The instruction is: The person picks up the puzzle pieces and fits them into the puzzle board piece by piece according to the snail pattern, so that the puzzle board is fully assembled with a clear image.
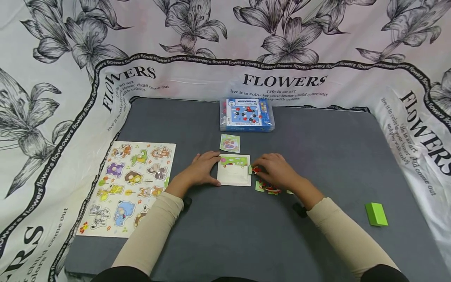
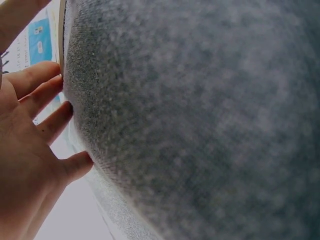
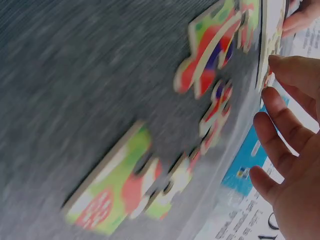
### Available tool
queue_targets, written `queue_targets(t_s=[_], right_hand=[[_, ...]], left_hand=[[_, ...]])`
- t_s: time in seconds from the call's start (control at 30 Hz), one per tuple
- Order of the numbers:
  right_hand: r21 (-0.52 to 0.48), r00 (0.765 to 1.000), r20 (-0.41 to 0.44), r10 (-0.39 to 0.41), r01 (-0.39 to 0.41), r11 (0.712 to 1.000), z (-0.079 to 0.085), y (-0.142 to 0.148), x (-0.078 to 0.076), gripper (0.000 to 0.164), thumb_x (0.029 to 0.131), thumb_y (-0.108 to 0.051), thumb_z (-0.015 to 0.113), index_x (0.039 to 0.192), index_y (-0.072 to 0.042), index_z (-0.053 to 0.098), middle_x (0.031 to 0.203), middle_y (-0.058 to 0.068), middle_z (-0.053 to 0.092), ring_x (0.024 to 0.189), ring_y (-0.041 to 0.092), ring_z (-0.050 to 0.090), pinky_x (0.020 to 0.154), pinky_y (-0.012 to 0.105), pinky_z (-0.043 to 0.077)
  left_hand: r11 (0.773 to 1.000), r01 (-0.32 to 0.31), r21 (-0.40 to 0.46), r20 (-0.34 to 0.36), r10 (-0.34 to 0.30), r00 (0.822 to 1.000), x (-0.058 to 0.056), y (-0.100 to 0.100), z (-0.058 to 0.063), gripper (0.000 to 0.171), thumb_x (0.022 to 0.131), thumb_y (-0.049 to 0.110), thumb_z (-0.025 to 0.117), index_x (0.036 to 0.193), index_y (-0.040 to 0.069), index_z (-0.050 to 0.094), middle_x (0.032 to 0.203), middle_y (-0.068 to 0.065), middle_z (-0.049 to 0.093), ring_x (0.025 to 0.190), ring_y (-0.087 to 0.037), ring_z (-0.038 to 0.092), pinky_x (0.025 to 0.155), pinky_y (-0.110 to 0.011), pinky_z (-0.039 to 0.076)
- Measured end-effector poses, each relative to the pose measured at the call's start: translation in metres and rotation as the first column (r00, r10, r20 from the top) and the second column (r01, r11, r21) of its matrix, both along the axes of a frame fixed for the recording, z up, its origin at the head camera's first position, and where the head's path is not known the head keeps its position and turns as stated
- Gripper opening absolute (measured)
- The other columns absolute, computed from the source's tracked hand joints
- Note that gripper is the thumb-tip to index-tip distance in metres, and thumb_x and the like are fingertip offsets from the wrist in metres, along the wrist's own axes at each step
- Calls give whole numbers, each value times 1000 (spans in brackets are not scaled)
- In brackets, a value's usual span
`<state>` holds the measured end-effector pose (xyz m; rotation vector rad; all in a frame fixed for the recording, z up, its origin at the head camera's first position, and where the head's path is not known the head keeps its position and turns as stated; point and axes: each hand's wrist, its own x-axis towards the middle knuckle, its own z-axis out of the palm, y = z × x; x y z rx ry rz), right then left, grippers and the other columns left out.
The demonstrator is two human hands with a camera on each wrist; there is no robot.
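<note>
On a gray tabletop (image 1: 225,231), we pinch a puzzle piece (image 1: 256,170) in our right hand (image 1: 276,170) just beside the right edge of the pale board (image 1: 234,178), our left hand (image 1: 202,169) touching the opposite edge with fingers spread, loose pieces (image 1: 267,188) nearer our right.

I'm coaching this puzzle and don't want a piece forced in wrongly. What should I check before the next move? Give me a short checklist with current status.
1. Board steadied: ok. The left hand touches the left edge of the puzzle board.
2. Piece in hand: ok. The right hand pinches a small piece at the board's right side.
3. Piece correctly turned: cannot tell. The hand covers much of it.
4. Board filled: not ok. Pieces line its far part; the near part is bare.
5. Loose pieces spread apart: not ok. Some overlap or touch.
</note>
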<state>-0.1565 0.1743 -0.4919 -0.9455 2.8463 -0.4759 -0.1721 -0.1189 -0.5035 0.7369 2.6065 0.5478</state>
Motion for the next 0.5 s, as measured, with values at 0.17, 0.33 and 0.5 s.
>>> queue_targets(t_s=[0.17,0.33,0.5], right_hand=[[11,998,-7,54,-54,998,2,-24,-3,30,86,-19,74,116,-16,71,109,3,67,106,26,60,101,54,38],[40,994,-24,111,-110,993,3,-51,-6,32,88,-22,73,120,-18,69,112,1,67,110,25,59,103,50,37],[76,985,-88,148,-141,987,-1,-73,-12,31,89,-24,72,120,-20,69,112,1,68,109,23,59,102,48,38]], left_hand=[[1000,-1,3,12,1,1000,-1,0,-1,93,74,46,82,149,9,39,158,-6,29,148,-27,18,116,-59,12],[1000,4,-4,15,-4,1000,-2,-1,-1,93,75,47,81,149,10,39,159,-6,28,149,-27,17,116,-60,12],[1000,3,-6,12,-3,1000,-2,-3,-1,93,75,47,81,149,10,40,159,-6,28,148,-27,18,116,-60,13]])
